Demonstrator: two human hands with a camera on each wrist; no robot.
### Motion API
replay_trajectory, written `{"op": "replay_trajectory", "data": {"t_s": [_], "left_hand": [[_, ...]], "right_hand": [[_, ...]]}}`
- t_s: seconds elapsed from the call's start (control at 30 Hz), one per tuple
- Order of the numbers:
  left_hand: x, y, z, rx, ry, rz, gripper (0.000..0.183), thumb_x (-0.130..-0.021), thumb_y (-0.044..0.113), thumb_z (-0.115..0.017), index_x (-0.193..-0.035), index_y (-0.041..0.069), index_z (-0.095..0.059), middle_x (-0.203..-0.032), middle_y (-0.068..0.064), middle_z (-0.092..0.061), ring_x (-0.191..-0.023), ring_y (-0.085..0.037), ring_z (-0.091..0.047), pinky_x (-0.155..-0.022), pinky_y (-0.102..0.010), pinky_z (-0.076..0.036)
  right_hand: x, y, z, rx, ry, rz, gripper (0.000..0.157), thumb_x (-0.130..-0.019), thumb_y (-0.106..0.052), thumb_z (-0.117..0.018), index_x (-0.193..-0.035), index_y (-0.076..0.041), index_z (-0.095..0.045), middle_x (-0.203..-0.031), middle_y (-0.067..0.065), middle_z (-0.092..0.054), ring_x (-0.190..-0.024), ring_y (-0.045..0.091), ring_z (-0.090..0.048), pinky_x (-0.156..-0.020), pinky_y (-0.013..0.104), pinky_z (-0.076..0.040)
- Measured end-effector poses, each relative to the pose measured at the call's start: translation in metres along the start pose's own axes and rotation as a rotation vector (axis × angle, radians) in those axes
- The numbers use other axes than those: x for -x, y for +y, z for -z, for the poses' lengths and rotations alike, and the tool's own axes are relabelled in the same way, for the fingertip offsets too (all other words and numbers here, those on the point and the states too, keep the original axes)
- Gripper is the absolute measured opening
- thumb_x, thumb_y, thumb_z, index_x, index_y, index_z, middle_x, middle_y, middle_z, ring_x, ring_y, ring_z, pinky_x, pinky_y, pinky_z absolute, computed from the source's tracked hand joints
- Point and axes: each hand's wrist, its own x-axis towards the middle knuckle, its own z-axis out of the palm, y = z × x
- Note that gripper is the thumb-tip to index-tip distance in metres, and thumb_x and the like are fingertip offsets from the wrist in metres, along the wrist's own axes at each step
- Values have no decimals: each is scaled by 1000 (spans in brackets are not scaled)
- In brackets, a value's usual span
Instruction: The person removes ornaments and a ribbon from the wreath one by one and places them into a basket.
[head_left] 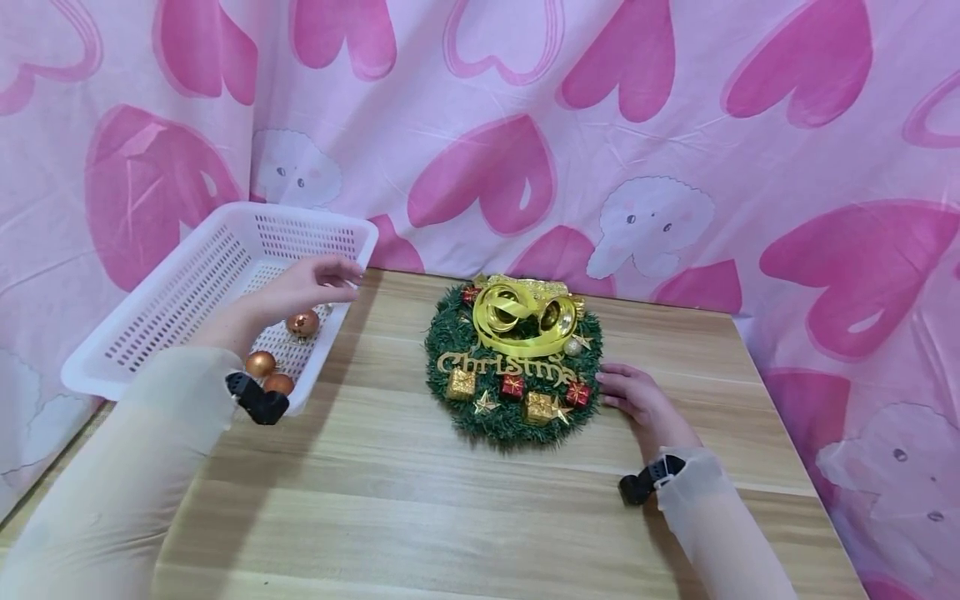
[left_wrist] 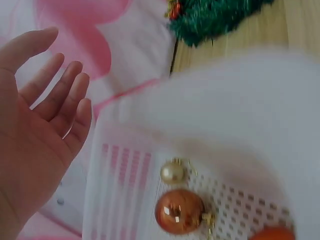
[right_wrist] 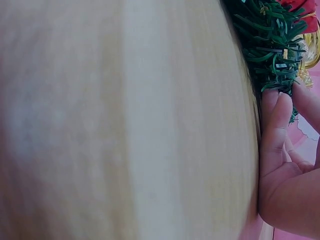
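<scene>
wreath: round, no long axis, toward the table's back edge — just left of the right hand, well right of the left hand | left: fingers loosely bent, apart, empty, above the basket's right side; right: fingertips meet wreath — pinch or touch, cannot tell | left sleeve hides basket's near part

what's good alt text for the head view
A round green tinsel wreath with gold Christmas lettering lies on a light-brown wood-grain table, a person's right grip at its edge. The empty left grip hovers over a white perforated plastic basket holding shiny copper-coloured balls.
</scene>
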Motion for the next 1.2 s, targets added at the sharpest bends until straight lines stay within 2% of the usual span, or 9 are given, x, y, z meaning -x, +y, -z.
{"op": "replay_trajectory", "data": {"t_s": [0.23, 0.43, 0.6, 0.7, 0.83, 1.0, 1.2], "left_hand": [[-29, 25, -31, 108, -78, -74, 36, -89, 18, -62, -122, 6, -55, -117, -11, -60, -106, -17, -55, -94, -28, -44], [-57, 48, -71, 185, -197, -164, 40, -87, 9, -63, -124, 0, -52, -121, -19, -58, -111, -28, -55, -97, -37, -46], [-74, 62, -105, 258, -276, -173, 42, -86, 9, -64, -124, -1, -51, -124, -21, -55, -107, -26, -57, -96, -35, -48], [-82, 68, -124, 271, -306, -170, 42, -86, 9, -64, -124, -2, -51, -123, -22, -55, -104, -24, -59, -95, -33, -49], [-91, 75, -144, 286, -324, -179, 41, -85, 10, -65, -122, -1, -53, -120, -23, -57, -102, -23, -60, -92, -32, -50], [-99, 81, -162, 292, -328, -181, 39, -85, 12, -67, -121, 2, -55, -120, -21, -59, -103, -22, -61, -92, -30, -50], [-109, 87, -180, 312, -307, -145, 37, -84, 12, -68, -119, 5, -57, -119, -18, -60, -104, -22, -61, -91, -29, -50]], "right_hand": [[0, 0, 0, -22, 0, 7, 57, -93, -14, -57, -140, 5, -32, -87, -11, -58, -80, 4, -57, -72, 17, -52], [3, 1, 4, -27, 12, 13, 58, -92, -14, -58, -139, 5, -32, -89, -10, -58, -80, 4, -58, -73, 18, -52], [1, 2, 2, -72, 27, -13, 58, -90, -15, -62, -138, 2, -35, -92, -8, -59, -80, 5, -59, -74, 18, -53], [-1, 2, 0, -69, 12, -7, 58, -91, -13, -60, -139, 4, -33, -89, -9, -60, -79, 4, -59, -71, 17, -53], [-2, 2, -1, -65, 14, -1, 57, -92, -10, -57, -140, 6, -31, -85, -10, -60, -77, 4, -59, -68, 16, -53], [-2, 2, -1, -50, 25, 4, 56, -91, -12, -59, -139, 6, -33, -87, -9, -60, -80, 6, -59, -70, 18, -53], [-1, 2, -1, -49, 32, 4, 56, -91, -12, -59, -138, 5, -34, -88, -8, -60, -80, 6, -58, -70, 18, -53]]}}
